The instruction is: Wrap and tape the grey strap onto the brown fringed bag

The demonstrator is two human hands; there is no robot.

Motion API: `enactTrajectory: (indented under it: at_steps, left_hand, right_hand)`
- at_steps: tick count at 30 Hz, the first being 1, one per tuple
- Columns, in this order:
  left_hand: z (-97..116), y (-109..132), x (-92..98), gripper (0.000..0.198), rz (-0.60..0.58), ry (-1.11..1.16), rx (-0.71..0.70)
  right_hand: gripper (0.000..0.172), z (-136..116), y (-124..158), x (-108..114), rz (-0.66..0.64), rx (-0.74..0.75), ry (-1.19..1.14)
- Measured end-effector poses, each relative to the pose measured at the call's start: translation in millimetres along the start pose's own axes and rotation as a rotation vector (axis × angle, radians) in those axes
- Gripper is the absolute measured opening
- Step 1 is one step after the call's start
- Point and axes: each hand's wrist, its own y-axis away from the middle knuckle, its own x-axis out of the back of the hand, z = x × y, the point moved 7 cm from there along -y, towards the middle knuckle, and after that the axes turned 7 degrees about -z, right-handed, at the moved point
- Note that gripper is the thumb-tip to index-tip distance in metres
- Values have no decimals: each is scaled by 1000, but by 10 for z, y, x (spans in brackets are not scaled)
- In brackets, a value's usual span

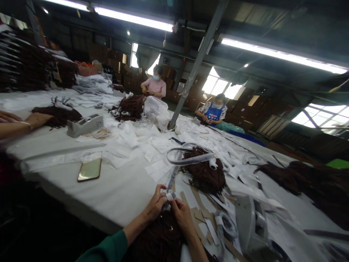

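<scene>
My left hand [155,204] and my right hand [182,214] are pinched together at the near edge of the white table [122,189]. Both grip the end of a grey-white strap [174,160] that loops up and away over the table. Under my hands lies a dark brown fringed bag [158,240] with a small metal ring. Another brown fringed bag [205,174] lies just beyond, under the strap's loop.
A phone [89,170] lies to the left, a tape dispenser [85,124] farther back, another dispenser [252,225] at the right. White paper pieces and cardboard strips litter the table. A co-worker's arm [24,123] reaches in at left; two people work at the far end by a slanted pole [196,65].
</scene>
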Motion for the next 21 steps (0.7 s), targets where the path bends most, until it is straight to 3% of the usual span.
enactTrajectory:
  at_steps: [10,14,18,21]
  left_hand:
    - [-42,-42,47,23,3,-23,-1]
    - [-44,-38,76,22,47,-81,-30]
    - [-19,-12,107,18,82,-158,-22]
    - [-11,-2,117,19,88,-171,-9]
  right_hand:
    - [42,-62,18,-12,37,36,1]
    - [44,-115,92,210,155,-1,23]
    - [40,-85,579,753,364,-15,177]
    - [35,-45,1121,902,256,130,405]
